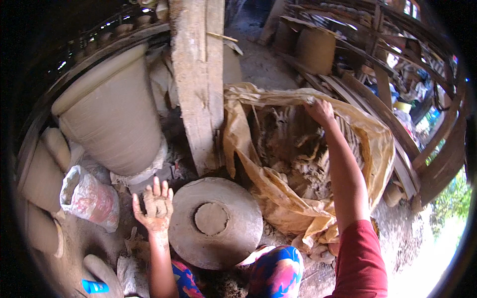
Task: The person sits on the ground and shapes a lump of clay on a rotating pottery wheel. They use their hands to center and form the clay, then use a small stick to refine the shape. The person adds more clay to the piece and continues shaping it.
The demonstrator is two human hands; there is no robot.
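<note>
My left hand is raised palm up beside the round wheel head, its fingers stretched apart. Wet clay coats the palm and sits there in a small lump. On the middle of the wheel lies a flat clay disc with a ragged edge. My right arm reaches forward over a big tan plastic sheet that wraps a mass of wet clay. At the far edge of that sheet, my right hand has its fingers closed on the plastic.
A large clay pot stands at the left, near a white-and-red sack. A wooden post rises behind the wheel. Planks lean at the right, and another pot stands farther back. A blue cup lies at lower left.
</note>
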